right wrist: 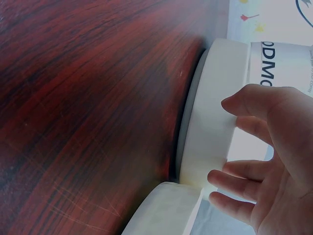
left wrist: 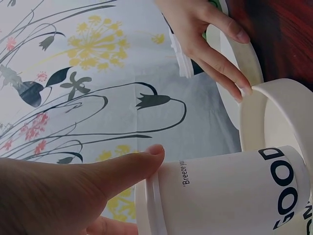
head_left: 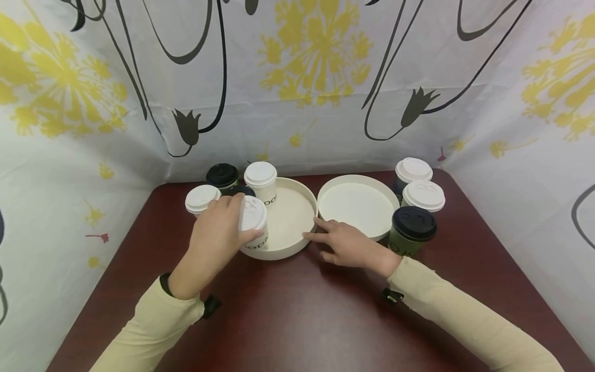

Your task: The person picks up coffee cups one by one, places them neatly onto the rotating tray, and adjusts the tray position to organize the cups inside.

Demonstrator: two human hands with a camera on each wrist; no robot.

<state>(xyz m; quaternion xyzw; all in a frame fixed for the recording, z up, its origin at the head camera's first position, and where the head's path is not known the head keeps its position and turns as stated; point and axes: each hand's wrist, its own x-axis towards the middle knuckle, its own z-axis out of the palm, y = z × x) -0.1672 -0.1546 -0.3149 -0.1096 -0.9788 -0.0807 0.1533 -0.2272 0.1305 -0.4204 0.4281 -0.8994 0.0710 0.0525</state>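
My left hand (head_left: 218, 227) grips a white paper cup (left wrist: 220, 191) with a white lid, its thumb at the lid's edge. The cup's lower part overlaps the front left of the left round tray (head_left: 295, 248). Inside that tray, farther back, stands another white-lidded cup (head_left: 262, 183). A black-lidded cup (head_left: 243, 191) is mostly hidden behind the left hand. Extended fingers of my right hand (head_left: 348, 245) touch the left tray's rim close to where it meets the right round tray (head_left: 358, 204). Nothing is held in that hand.
Left of the left tray are a white-lidded cup (head_left: 202, 198) and a black-lidded cup (head_left: 222, 176). Beside the right tray stand a green cup (head_left: 412, 230) with a black lid and two white-lidded cups (head_left: 423, 195). Patterned cloth (head_left: 297, 124) surrounds the dark red table (head_left: 297, 320).
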